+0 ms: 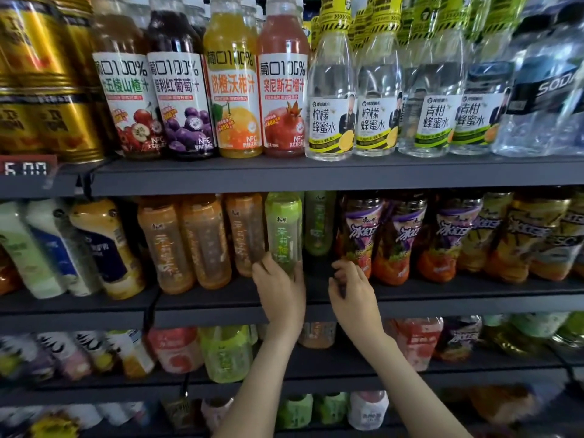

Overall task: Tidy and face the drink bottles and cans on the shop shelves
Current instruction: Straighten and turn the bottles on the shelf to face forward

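On the middle shelf (221, 298), my left hand (278, 289) grips the base of a green-labelled tea bottle (283, 229) that stands upright at the shelf's front. A second green bottle (319, 222) stands further back, to its right. My right hand (350, 289) reaches into the gap beside it, fingers curled near the foot of a purple-and-red iced tea bottle (361, 235); whether it grips anything is unclear. Orange tea bottles (202, 241) stand to the left of the green one.
The top shelf (316, 173) carries gold cans (47, 90), juice bottles (230, 96) and clear honey-water bottles (379, 99), all near the edge. More iced tea bottles (474, 235) fill the middle shelf's right. Lower shelves (347, 371) hold several blurred bottles.
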